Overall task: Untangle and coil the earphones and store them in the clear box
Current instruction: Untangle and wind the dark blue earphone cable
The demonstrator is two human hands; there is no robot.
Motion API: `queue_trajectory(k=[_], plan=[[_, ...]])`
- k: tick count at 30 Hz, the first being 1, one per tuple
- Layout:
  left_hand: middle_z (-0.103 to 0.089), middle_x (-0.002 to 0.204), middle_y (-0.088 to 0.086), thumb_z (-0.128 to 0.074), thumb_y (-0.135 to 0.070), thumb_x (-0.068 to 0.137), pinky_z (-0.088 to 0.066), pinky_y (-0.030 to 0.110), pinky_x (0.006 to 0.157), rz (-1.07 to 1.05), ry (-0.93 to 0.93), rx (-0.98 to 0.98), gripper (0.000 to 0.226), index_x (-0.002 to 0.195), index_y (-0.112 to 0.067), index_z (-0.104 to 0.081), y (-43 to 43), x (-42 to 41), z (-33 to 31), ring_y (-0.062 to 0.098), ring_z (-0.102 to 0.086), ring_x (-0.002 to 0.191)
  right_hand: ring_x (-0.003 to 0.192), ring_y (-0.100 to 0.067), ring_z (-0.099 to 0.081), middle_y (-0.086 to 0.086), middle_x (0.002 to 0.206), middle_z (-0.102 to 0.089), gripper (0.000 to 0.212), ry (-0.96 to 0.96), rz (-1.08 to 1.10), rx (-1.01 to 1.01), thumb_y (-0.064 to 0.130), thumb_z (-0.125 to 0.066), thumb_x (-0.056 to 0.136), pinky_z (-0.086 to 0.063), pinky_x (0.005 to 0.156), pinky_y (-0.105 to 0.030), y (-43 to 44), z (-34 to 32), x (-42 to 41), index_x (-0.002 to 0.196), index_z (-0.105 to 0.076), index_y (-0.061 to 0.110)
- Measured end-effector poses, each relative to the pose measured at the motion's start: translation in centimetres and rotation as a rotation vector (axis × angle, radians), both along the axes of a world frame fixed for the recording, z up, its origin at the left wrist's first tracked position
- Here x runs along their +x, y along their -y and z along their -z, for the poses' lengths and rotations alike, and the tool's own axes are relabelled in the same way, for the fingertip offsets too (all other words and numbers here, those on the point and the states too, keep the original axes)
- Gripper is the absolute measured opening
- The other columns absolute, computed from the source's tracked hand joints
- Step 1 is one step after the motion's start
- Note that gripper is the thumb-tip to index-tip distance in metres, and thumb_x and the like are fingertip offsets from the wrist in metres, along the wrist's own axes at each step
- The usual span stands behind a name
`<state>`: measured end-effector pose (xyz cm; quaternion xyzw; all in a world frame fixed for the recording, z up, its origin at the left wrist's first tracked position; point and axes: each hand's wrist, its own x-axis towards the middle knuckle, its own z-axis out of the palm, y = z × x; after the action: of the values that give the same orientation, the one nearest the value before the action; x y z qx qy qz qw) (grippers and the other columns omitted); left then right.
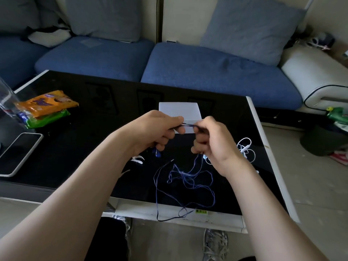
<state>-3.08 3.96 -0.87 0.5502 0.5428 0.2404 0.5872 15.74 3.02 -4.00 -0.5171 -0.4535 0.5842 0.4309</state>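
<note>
In the head view, our left hand (160, 129) and right hand (212, 140) each pinch the cord of the blue earphones (185, 177) above the table's (84, 147) middle. The rest trails tangled toward the front edge. The cord looks light, limp and snag-prone, so we'd hold close to the knot and never tug the buds.

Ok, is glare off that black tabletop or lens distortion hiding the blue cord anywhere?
Head view: soft, even light; the glossy black table shows only dim reflections, no hot glare; the blue cord reads thin but traceable; wide-angle distortion bows the table edges.
</note>
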Motion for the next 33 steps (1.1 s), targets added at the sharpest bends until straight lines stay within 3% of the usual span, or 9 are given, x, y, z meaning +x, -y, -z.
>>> queue_trajectory(k=[4, 9, 12, 17, 22, 24, 26, 29, 33], plan=[[-0.036, 0.057, -0.005, -0.055, -0.043, 0.108, -0.041, 0.028, 0.059, 0.054, -0.03, -0.029, 0.039, 0.089, -0.01, -0.065, 0.3, 0.1, 0.1, 0.013, -0.037, 0.052, 0.051, -0.011, -0.029, 0.003, 0.064, -0.033, 0.02, 0.01, 0.09, -0.003, 0.019, -0.062, 0.103, -0.021, 0.046, -0.027, 0.0, -0.3, 0.4, 0.085, -0.063, 0.011], [-0.037, 0.059, -0.002, -0.043, -0.04, 0.113, -0.043, 0.039, 0.079, 0.081, 0.102, -0.028, 0.04, 0.084, -0.015, -0.056, 0.2, -0.1, 0.0, 0.015, -0.041, 0.057, 0.072, -0.001, -0.069, 0.013, 0.075, -0.074, 0.014, 0.513, 0.207, 0.396, 0.034, -0.078, 0.097, -0.054, 0.068, -0.02, -0.6, 1.9, 1.2, 0.091, -0.08, 0.022], [-0.046, 0.064, -0.002, -0.04, -0.029, 0.115, -0.047, 0.033, 0.074, 0.048, 0.293, 0.023, 0.031, 0.098, -0.012, -0.061, 0.3, 0.1, -0.2, 0.012, -0.038, 0.055, 0.052, -0.001, -0.056, 0.014, 0.056, -0.062, 0.038, 0.658, 0.102, 0.43, 0.044, -0.065, 0.104, -0.039, 0.054, -0.014, -0.5, 2.2, 1.0, 0.078, -0.078, 0.02], [-0.07, 0.085, 0.004, -0.055, -0.015, 0.109, -0.044, 0.019, 0.052, -0.09, 0.399, 0.066, 0.023, 0.118, 0.001, -0.068, 0.1, 0.2, -0.2, 0.007, -0.05, 0.058, 0.042, -0.008, -0.043, 0.011, 0.043, -0.045, 0.055, 0.717, -0.146, 0.219, 0.045, -0.047, 0.111, -0.033, 0.047, -0.021, 0.1, 1.9, 0.1, 0.071, -0.07, 0.015], [-0.081, 0.102, 0.008, -0.059, -0.001, 0.104, -0.06, 0.022, 0.068, -0.226, 0.325, 0.099, 0.019, 0.12, -0.002, -0.07, -0.1, 0.0, 0.3, 0.011, -0.072, 0.074, 0.047, -0.013, -0.044, 0.006, 0.049, -0.046, 0.045, 0.782, -0.356, 0.207, 0.037, -0.052, 0.104, -0.059, 0.056, -0.049, 1.1, 1.8, -1.3, 0.081, -0.067, 0.001], [-0.081, 0.104, 0.006, -0.061, 0.001, 0.102, -0.06, 0.027, 0.073, -0.214, 0.191, 0.159, 0.021, 0.119, -0.005, -0.071, -0.1, -0.2, 0.6, 0.013, -0.075, 0.078, 0.046, -0.014, -0.041, 0.005, 0.048, -0.045, 0.039, 0.743, -0.379, 0.217, 0.03, -0.055, 0.102, -0.059, 0.054, -0.047, 1.4, 1.6, -1.5, 0.077, -0.071, 0.005], [-0.082, 0.103, 0.002, -0.062, 0.0, 0.101, -0.059, 0.031, 0.076, -0.189, 0.063, 0.209, 0.021, 0.118, -0.007, -0.072, -0.2, -0.3, 0.8, 0.016, -0.077, 0.081, 0.042, -0.013, -0.036, 0.007, 0.043, -0.042, 0.036, 0.638, -0.371, 0.234, 0.025, -0.059, 0.102, -0.042, 0.048, -0.033, 1.5, 1.2, -1.5, 0.072, -0.075, 0.012], [-0.082, 0.099, -0.003, -0.06, 0.0, 0.101, -0.057, 0.024, 0.075, -0.147, -0.1, 0.271, 0.024, 0.115, -0.014, -0.075, -0.4, -0.5, 1.1, 0.016, -0.078, 0.084, 0.043, -0.017, -0.034, 0.002, 0.044, -0.042, 0.035, 0.469, -0.319, 0.286, 0.026, -0.064, 0.098, -0.029, 0.051, -0.029, 1.6, 0.7, -1.3, 0.067, -0.074, 0.013], [-0.08, 0.093, 0.0, -0.058, 0.002, 0.101, -0.052, 0.013, 0.068, -0.041, -0.153, 0.237, 0.029, 0.114, -0.014, -0.078, -0.4, -0.4, 1.2, 0.009, -0.073, 0.081, 0.042, -0.007, -0.039, 0.01, 0.042, -0.048, 0.029, 0.309, -0.166, 0.387, 0.01, -0.064, 0.095, -0.029, 0.051, -0.025, 1.3, 0.4, -0.9, 0.067, -0.073, 0.011]])
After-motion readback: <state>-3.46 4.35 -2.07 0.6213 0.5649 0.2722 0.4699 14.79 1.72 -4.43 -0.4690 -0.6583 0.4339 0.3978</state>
